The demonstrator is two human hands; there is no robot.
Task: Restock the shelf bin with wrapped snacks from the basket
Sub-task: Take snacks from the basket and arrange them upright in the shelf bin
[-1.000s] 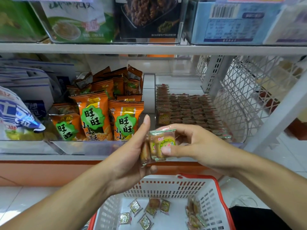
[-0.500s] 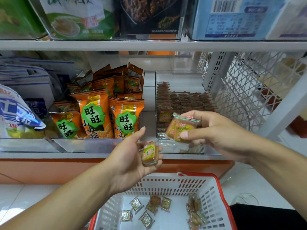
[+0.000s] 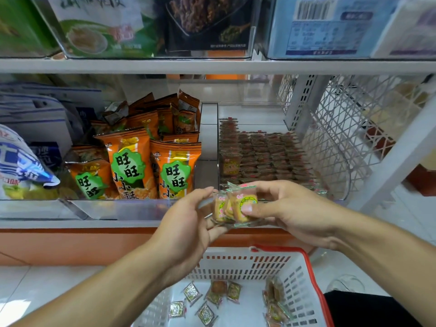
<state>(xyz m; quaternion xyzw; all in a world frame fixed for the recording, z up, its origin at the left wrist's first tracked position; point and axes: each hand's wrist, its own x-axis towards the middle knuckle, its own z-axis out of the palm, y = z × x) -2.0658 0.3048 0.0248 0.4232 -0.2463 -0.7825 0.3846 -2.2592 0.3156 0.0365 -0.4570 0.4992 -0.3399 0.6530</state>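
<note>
Head view: your right hand [image 3: 290, 211] pinches wrapped snacks [image 3: 236, 205] by thumb and fingers; left hand [image 3: 188, 223] cups them from left, fingers touching wrappers. Snacks sit just near of clear shelf bin [image 3: 339, 185]. Step: squaring small stack, likely. Next: lift over bin's near wall, set on rows inside. More snacks lie in basket [image 3: 313, 279] below. Orange bags [image 3: 174, 168] left, well apart.
</note>
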